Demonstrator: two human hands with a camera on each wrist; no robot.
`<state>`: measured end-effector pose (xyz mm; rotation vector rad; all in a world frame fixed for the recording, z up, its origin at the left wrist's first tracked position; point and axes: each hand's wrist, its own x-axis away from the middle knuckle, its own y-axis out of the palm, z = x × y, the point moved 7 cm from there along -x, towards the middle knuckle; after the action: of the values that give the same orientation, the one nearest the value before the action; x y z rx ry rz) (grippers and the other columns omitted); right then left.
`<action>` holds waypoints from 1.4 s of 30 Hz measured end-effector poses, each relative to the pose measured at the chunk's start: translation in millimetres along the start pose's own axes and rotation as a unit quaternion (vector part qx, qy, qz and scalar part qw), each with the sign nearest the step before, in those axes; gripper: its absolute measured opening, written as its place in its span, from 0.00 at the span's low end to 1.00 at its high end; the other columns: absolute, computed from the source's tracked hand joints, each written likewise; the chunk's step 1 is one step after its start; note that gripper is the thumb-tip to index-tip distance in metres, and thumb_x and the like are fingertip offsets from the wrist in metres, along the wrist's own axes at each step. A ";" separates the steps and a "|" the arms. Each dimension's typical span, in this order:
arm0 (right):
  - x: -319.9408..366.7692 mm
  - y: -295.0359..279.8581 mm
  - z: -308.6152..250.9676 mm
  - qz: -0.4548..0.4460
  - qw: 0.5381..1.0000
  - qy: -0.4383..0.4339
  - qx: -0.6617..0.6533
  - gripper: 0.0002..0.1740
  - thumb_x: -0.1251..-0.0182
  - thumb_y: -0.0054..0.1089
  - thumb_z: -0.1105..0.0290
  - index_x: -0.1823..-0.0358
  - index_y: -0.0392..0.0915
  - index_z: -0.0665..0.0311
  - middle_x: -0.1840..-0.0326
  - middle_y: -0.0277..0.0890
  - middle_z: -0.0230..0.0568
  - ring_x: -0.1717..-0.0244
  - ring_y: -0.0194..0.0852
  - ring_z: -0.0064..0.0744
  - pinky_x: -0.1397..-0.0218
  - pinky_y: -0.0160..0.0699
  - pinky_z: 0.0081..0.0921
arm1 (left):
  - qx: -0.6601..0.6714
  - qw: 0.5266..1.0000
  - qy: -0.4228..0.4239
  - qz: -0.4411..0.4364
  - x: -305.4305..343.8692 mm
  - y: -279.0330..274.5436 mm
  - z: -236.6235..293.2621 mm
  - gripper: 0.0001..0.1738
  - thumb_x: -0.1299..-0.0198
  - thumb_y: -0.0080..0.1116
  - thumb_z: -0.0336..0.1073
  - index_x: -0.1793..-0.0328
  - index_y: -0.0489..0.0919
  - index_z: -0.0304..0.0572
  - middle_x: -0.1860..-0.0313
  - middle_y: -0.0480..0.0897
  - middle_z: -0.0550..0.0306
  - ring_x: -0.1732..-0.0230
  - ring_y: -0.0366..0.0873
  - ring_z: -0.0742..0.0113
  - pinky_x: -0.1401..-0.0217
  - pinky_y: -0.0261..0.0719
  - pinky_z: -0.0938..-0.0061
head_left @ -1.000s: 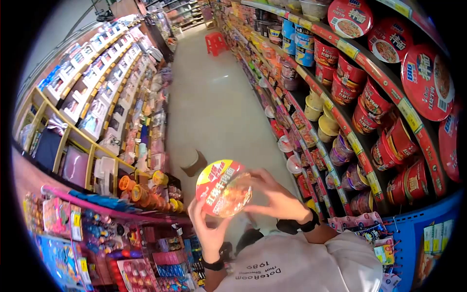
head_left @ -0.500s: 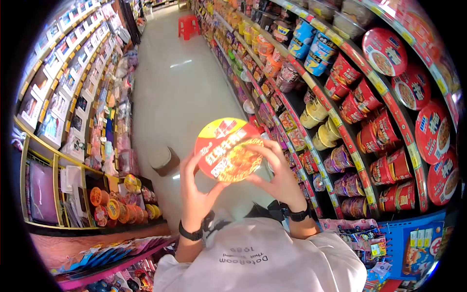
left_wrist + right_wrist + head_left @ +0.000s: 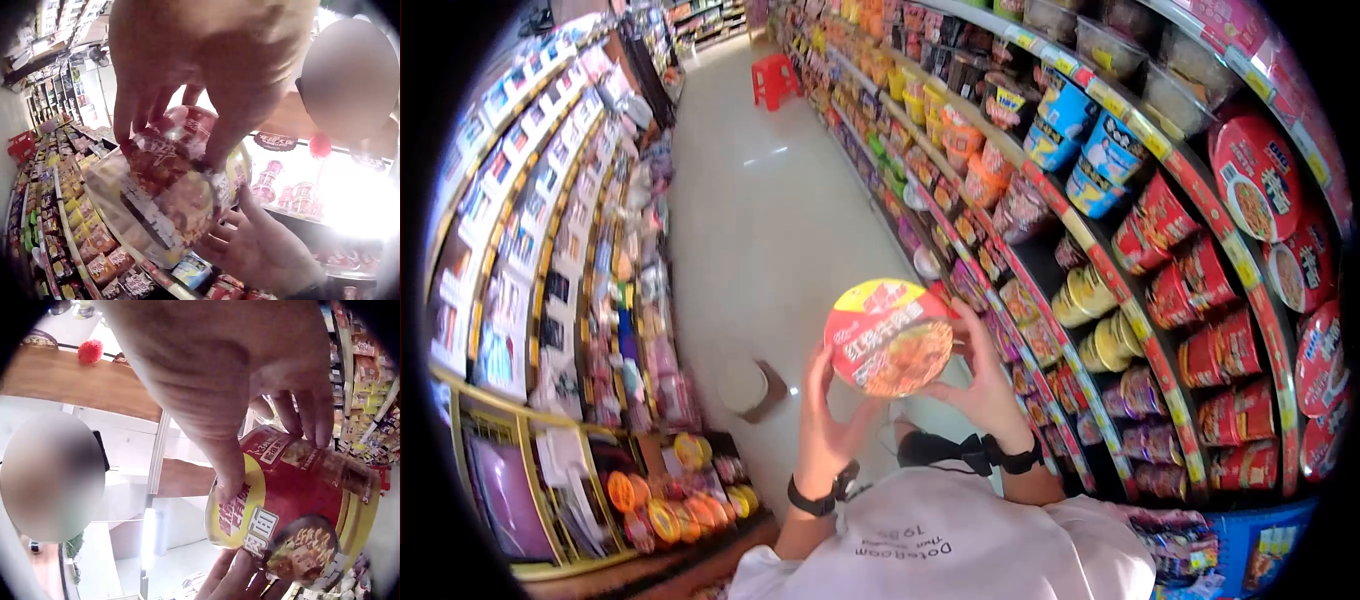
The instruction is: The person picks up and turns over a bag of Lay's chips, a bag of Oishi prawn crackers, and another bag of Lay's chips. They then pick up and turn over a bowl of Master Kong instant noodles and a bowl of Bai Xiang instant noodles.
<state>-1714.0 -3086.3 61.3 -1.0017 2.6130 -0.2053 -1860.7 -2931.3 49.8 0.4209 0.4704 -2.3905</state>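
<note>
Noodle tub: one round instant-noodle tub with a red-and-yellow printed lid (image 3: 892, 338); held up in front of the chest, between both hands, above the aisle floor; lid tilted toward the head camera, noodle picture showing.
Left hand (image 3: 835, 422): on the tub's left side; thumb and fingers pinching the tub.
Right hand (image 3: 982, 388): on the opposite side; thumb and fingers likewise pinching the tub.
Wear: white printed T-shirt (image 3: 960, 545); a black band on each wrist.
Right shelving: red noodle tubs (image 3: 1192, 282) in rows; tall blue paper cups (image 3: 1107, 165) farther up the aisle; large red-lidded bowls (image 3: 1253, 178) on the outer tier.
Left shelving: stepped rows of small packaged goods; orange-lidded round tubs (image 3: 628, 490) at the near end.
Floor: pale, glossy floor (image 3: 775, 230); one red plastic stool (image 3: 775, 80) at the far end; one pale round-topped object (image 3: 742, 385) nearer, left of the hands.
</note>
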 end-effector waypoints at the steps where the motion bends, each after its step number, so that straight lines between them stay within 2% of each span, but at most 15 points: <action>1: -24.9 1.0 5.5 0.000 1.000 -0.020 0.017 0.63 0.51 0.84 0.70 0.17 0.49 0.64 0.34 0.67 0.46 0.36 0.70 0.38 0.35 0.74 0.33 | 0.015 1.000 0.003 -0.027 -16.1 3.3 -13.7 0.51 0.44 0.67 0.16 0.17 0.53 0.38 0.22 0.64 0.45 0.24 0.67 0.54 0.22 0.66 0.59; 2: -44.1 5.9 11.0 -0.002 0.999 -0.032 0.030 0.64 0.53 0.85 0.69 0.17 0.49 0.64 0.38 0.68 0.44 0.39 0.71 0.38 0.37 0.75 0.31 | 0.016 0.999 -0.004 -0.037 -29.7 2.7 -28.0 0.52 0.44 0.66 0.16 0.16 0.51 0.38 0.22 0.64 0.45 0.23 0.66 0.55 0.22 0.65 0.60; 5: -119.9 14.4 21.5 -0.021 0.999 0.012 0.035 0.64 0.54 0.86 0.68 0.17 0.52 0.62 0.40 0.64 0.39 0.41 0.69 0.33 0.34 0.72 0.31 | 0.042 0.997 -0.051 -0.046 -88.2 2.1 -60.3 0.57 0.44 0.65 0.15 0.14 0.42 0.38 0.22 0.63 0.44 0.22 0.64 0.56 0.20 0.61 0.63; 6: -145.0 19.1 18.8 -0.025 0.999 -0.011 0.030 0.62 0.53 0.85 0.68 0.17 0.53 0.62 0.42 0.64 0.40 0.42 0.69 0.34 0.35 0.72 0.30 | 0.043 0.997 -0.058 -0.029 -112.8 -3.6 -55.3 0.59 0.47 0.67 0.16 0.14 0.42 0.39 0.21 0.62 0.44 0.22 0.64 0.56 0.21 0.62 0.63; 8: -191.0 24.7 15.6 -0.046 0.997 -0.059 0.036 0.59 0.51 0.83 0.67 0.18 0.55 0.61 0.46 0.65 0.40 0.43 0.68 0.35 0.38 0.73 0.29 | -0.018 1.000 0.013 0.013 -148.4 -16.7 -65.0 0.59 0.48 0.68 0.15 0.15 0.44 0.41 0.21 0.62 0.44 0.23 0.65 0.55 0.21 0.63 0.63; 9: -213.9 31.1 20.1 -0.065 0.997 -0.050 0.010 0.56 0.47 0.81 0.66 0.18 0.57 0.61 0.43 0.65 0.41 0.41 0.67 0.35 0.36 0.72 0.29 | -0.001 0.999 -0.038 0.034 -168.3 -22.8 -65.5 0.58 0.50 0.69 0.15 0.15 0.46 0.42 0.20 0.61 0.43 0.24 0.66 0.55 0.22 0.63 0.62; 10: -238.0 35.8 21.6 -0.078 0.995 -0.068 0.007 0.56 0.46 0.81 0.66 0.18 0.56 0.61 0.42 0.65 0.41 0.40 0.67 0.35 0.36 0.71 0.30 | -0.006 0.998 0.012 0.064 -185.8 -29.3 -75.4 0.57 0.50 0.69 0.16 0.16 0.49 0.41 0.20 0.61 0.42 0.23 0.66 0.54 0.22 0.64 0.62; 15: -328.9 68.9 24.3 -0.126 0.987 -0.096 -0.020 0.53 0.43 0.78 0.66 0.18 0.55 0.62 0.36 0.62 0.43 0.35 0.65 0.37 0.29 0.68 0.33 | 0.077 0.979 -0.066 0.177 -246.1 -54.0 -104.2 0.56 0.49 0.71 0.18 0.16 0.50 0.39 0.21 0.64 0.41 0.23 0.65 0.56 0.21 0.64 0.62; 16: -342.1 77.9 24.1 -0.128 0.987 -0.098 -0.020 0.53 0.42 0.78 0.66 0.18 0.56 0.62 0.35 0.61 0.44 0.34 0.64 0.37 0.28 0.67 0.34 | 0.080 0.979 -0.053 0.182 -256.3 -59.2 -113.0 0.57 0.48 0.72 0.19 0.16 0.49 0.38 0.21 0.65 0.42 0.22 0.65 0.55 0.20 0.62 0.62; 23: -433.0 135.5 67.6 -0.103 0.992 -0.053 -0.050 0.50 0.40 0.73 0.73 0.18 0.55 0.63 0.34 0.60 0.46 0.32 0.64 0.39 0.27 0.68 0.33 | 0.080 0.989 -0.044 0.119 -356.9 -101.3 -195.3 0.55 0.50 0.69 0.14 0.16 0.52 0.36 0.21 0.66 0.44 0.22 0.65 0.56 0.20 0.64 0.61; 25: -452.8 151.6 78.9 -0.041 0.997 -0.061 -0.022 0.48 0.41 0.74 0.72 0.19 0.59 0.64 0.37 0.64 0.42 0.36 0.67 0.35 0.29 0.68 0.30 | 0.092 0.986 -0.081 0.117 -387.5 -115.6 -208.5 0.54 0.52 0.66 0.09 0.17 0.55 0.34 0.22 0.68 0.44 0.23 0.67 0.57 0.21 0.66 0.62; 31: -559.8 192.8 49.2 -0.006 0.991 -0.126 0.040 0.45 0.41 0.77 0.64 0.24 0.65 0.71 0.38 0.68 0.43 0.41 0.69 0.34 0.33 0.69 0.30 | 0.122 0.990 -0.006 0.072 -491.7 -183.2 -240.6 0.53 0.44 0.73 0.22 0.16 0.52 0.30 0.24 0.70 0.43 0.24 0.69 0.56 0.22 0.67 0.61; 35: -612.3 230.7 38.3 0.029 0.993 -0.108 0.035 0.46 0.41 0.77 0.61 0.24 0.65 0.71 0.38 0.68 0.44 0.42 0.70 0.34 0.36 0.72 0.30 | 0.124 0.990 -0.027 0.069 -543.6 -224.0 -278.8 0.51 0.42 0.74 0.25 0.18 0.55 0.27 0.27 0.74 0.43 0.27 0.72 0.58 0.24 0.70 0.60; 40: -657.2 268.3 66.5 0.034 0.997 -0.053 0.034 0.46 0.40 0.76 0.66 0.22 0.63 0.70 0.38 0.66 0.42 0.39 0.71 0.34 0.33 0.72 0.29 | 0.050 0.996 -0.066 0.020 -589.0 -257.2 -323.9 0.47 0.44 0.74 0.24 0.20 0.60 0.24 0.29 0.76 0.45 0.28 0.73 0.60 0.24 0.71 0.62; 42: -682.3 286.7 76.7 0.013 0.999 -0.040 0.022 0.45 0.40 0.75 0.70 0.22 0.62 0.68 0.37 0.66 0.41 0.36 0.70 0.34 0.30 0.72 0.30 | 0.052 0.996 -0.053 0.048 -602.9 -268.5 -345.3 0.46 0.44 0.76 0.25 0.21 0.63 0.25 0.29 0.76 0.45 0.28 0.73 0.60 0.24 0.70 0.62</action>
<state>-1389.8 -2417.3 92.6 -0.9423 2.5365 -0.2102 -1534.8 -2261.6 52.7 0.3514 0.2739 -2.3377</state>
